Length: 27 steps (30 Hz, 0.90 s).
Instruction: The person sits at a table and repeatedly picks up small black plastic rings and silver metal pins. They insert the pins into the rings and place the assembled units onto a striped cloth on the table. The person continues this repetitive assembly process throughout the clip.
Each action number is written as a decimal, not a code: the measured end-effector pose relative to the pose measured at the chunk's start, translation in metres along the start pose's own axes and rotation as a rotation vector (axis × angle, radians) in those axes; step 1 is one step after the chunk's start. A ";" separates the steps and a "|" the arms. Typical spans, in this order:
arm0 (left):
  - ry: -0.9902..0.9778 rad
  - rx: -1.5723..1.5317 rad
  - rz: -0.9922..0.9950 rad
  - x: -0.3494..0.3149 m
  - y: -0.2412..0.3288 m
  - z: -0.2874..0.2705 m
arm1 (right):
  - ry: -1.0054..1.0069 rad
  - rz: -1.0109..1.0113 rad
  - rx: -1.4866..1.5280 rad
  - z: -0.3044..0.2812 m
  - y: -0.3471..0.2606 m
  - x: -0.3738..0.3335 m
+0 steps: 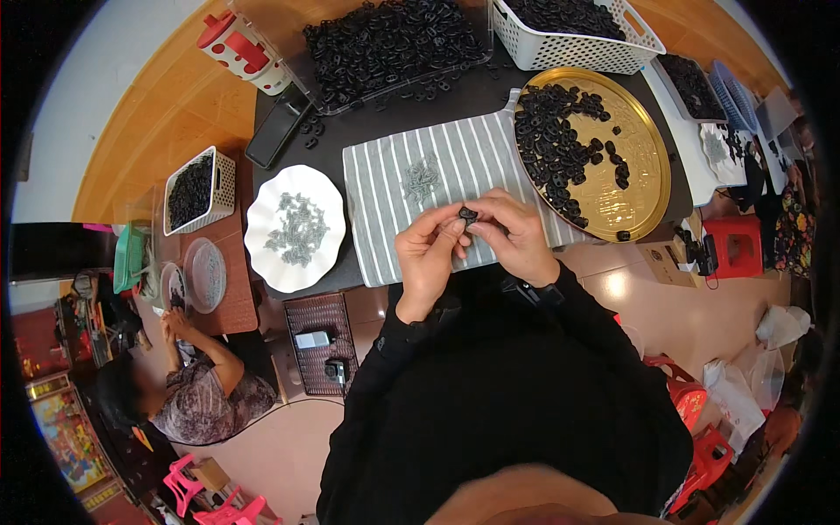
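Between the fingertips of my left hand [429, 254] and my right hand [518, 234] is a small black plastic part [468, 214], pinched from both sides. Both hands are closed on it, above the near part of a grey and white striped cloth [381, 188]. Just beyond my fingers lies a small heap of thin grey pieces [421, 179] on that cloth. To the right, a round gold tray [634, 188] carries many similar black parts [551, 144], heaped mostly on its left half. A white scalloped plate [262, 249] at left holds more grey pieces [298, 229].
A clear bin [328, 107] full of black parts stands at the back, beside a white basket [573, 57]. A phone [278, 129] and a red-lidded tumbler [245, 57] are at the back left. Another person [206, 385] works at a brown table [236, 297] on the left.
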<state>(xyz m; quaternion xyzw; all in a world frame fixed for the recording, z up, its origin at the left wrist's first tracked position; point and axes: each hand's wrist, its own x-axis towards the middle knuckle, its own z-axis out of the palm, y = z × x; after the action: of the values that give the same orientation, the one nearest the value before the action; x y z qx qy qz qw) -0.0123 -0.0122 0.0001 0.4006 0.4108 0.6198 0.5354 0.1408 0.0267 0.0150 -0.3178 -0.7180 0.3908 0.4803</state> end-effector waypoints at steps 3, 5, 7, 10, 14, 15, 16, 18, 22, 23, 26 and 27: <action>0.014 0.000 -0.016 -0.001 0.000 0.001 | -0.009 -0.015 -0.029 -0.001 -0.002 0.000; 0.023 -0.002 -0.026 -0.002 0.001 0.001 | -0.017 -0.031 -0.052 -0.002 -0.002 0.000; 0.028 0.003 -0.014 -0.003 0.000 0.001 | -0.019 -0.054 -0.066 -0.002 -0.001 0.000; 0.037 0.036 0.031 -0.004 0.000 0.003 | -0.016 -0.081 -0.080 -0.001 -0.002 0.000; 0.050 0.103 0.070 -0.006 0.005 0.007 | -0.027 -0.098 -0.097 -0.001 -0.003 -0.001; 0.051 0.120 0.078 -0.006 0.006 0.007 | -0.029 -0.088 -0.090 -0.001 -0.004 -0.001; 0.048 0.116 0.078 -0.006 0.006 0.007 | -0.030 -0.078 -0.083 0.000 -0.004 -0.002; 0.044 0.108 0.078 -0.006 0.005 0.007 | -0.032 -0.074 -0.081 0.000 -0.003 -0.002; 0.047 0.106 0.100 -0.007 0.004 0.008 | -0.026 -0.090 -0.090 0.001 -0.003 -0.002; 0.048 0.104 0.105 -0.007 0.002 0.008 | -0.023 -0.093 -0.090 0.001 -0.003 -0.002; 0.048 0.106 0.129 -0.008 0.002 0.008 | -0.026 -0.087 -0.084 0.001 -0.006 0.001; 0.045 0.107 0.139 -0.008 0.002 0.008 | -0.027 -0.087 -0.085 0.001 -0.006 0.000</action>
<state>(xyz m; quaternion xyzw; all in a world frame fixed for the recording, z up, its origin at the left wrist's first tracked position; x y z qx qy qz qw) -0.0050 -0.0199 0.0038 0.4421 0.4265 0.6413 0.4597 0.1396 0.0240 0.0199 -0.3012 -0.7535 0.3428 0.4732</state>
